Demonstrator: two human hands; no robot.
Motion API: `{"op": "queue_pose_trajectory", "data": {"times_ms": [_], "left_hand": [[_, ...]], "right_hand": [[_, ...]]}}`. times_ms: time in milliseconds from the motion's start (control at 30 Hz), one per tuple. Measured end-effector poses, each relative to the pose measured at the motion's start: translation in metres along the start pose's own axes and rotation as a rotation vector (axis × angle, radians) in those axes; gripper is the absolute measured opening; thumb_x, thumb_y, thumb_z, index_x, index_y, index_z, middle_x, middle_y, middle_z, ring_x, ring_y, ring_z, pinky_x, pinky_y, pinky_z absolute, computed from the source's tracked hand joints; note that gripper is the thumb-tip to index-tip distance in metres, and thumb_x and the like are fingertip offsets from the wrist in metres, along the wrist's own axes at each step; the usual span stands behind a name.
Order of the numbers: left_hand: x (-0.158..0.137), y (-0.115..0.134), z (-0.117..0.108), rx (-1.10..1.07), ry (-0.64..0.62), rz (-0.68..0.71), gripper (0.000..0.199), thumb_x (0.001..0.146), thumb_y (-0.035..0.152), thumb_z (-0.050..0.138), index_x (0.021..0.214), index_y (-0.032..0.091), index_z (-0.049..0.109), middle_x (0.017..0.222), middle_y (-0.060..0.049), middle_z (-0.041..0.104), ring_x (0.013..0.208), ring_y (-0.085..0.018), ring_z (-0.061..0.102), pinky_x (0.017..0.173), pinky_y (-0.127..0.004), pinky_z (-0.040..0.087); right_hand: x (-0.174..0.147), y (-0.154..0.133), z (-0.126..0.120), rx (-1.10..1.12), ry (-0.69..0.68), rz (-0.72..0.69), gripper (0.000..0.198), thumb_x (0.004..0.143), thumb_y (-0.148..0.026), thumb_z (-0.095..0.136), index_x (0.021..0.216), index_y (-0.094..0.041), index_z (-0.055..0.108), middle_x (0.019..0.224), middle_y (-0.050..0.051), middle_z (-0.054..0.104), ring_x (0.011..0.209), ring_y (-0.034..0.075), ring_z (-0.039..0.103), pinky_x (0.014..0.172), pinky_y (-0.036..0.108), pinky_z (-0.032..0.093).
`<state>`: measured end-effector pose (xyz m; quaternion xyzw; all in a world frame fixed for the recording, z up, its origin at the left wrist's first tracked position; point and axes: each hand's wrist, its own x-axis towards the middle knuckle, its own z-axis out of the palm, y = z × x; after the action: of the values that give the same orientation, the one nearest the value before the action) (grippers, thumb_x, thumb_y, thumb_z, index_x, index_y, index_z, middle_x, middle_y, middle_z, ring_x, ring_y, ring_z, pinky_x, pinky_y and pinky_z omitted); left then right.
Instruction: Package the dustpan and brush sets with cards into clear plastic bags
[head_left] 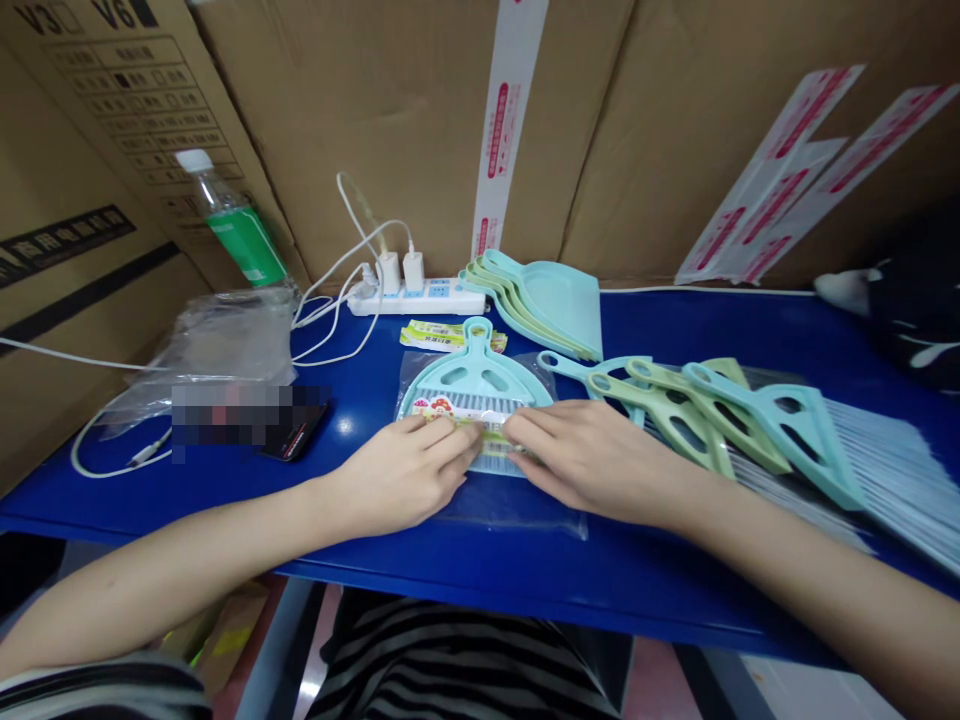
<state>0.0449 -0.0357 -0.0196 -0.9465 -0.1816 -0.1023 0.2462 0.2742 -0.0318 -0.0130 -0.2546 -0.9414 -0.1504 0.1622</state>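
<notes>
A light blue hand brush [478,351] lies with its bristles toward me, on a matching dustpan [534,384]. Both rest on a clear plastic bag [517,513]. Across the bristles runs a printed paper label [470,412] with red mushrooms on it. My left hand [409,470] has its curled fingers on the label's left part, and my right hand [592,452] has its bent fingers on the right part. The fingertips of both hands are partly hidden, pressed down at the label.
Nested blue and green dustpans [562,305] sit at the back. Several brushes [806,440] overlap on the right. More labels [435,335] lie behind the set. A power strip [450,298] with cables, plastic bags [229,340] and a bottle [244,235] stand left, before cardboard boxes [390,110].
</notes>
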Motion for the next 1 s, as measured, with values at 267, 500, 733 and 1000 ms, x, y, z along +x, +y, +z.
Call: {"op": "queue_pose_trajectory", "data": {"times_ms": [267,500,733,1000], "left_hand": [[0.001,-0.010,-0.013,0.029,0.118,0.009,0.022,0.095,0.010,0.041,0.086,0.019,0.058,0.087,0.000,0.070,0.073,-0.014,0.062,0.057,-0.025,0.047],[0.001,-0.011,-0.012,-0.009,0.004,-0.028,0.026,0.090,0.008,0.035,0.078,0.016,0.057,0.069,-0.002,0.063,0.064,-0.015,0.058,0.058,-0.027,0.048],[0.001,-0.013,-0.010,-0.022,-0.047,-0.017,0.017,0.084,0.009,0.042,0.076,0.017,0.056,0.068,-0.002,0.061,0.067,-0.017,0.059,0.059,-0.029,0.048],[-0.001,-0.014,-0.014,-0.020,-0.136,-0.034,0.013,0.080,0.007,0.047,0.079,0.017,0.055,0.076,-0.004,0.064,0.076,-0.020,0.062,0.061,-0.029,0.051]], "right_hand": [[0.000,0.003,-0.002,0.133,-0.067,0.011,0.029,0.095,-0.015,0.035,0.075,-0.020,0.054,0.062,0.001,0.056,0.056,0.016,0.050,0.056,0.028,0.034],[0.000,0.005,-0.004,0.262,-0.128,0.005,0.024,0.092,-0.014,0.043,0.072,-0.019,0.055,0.063,0.000,0.056,0.057,0.014,0.049,0.056,0.027,0.035],[0.000,0.004,-0.007,0.385,-0.196,0.000,0.020,0.086,-0.010,0.044,0.072,-0.019,0.055,0.065,0.001,0.055,0.060,0.014,0.048,0.058,0.027,0.036],[0.000,0.004,-0.011,0.373,-0.283,-0.013,0.012,0.079,-0.010,0.049,0.075,-0.018,0.057,0.070,0.002,0.057,0.064,0.016,0.049,0.060,0.029,0.038]]}}
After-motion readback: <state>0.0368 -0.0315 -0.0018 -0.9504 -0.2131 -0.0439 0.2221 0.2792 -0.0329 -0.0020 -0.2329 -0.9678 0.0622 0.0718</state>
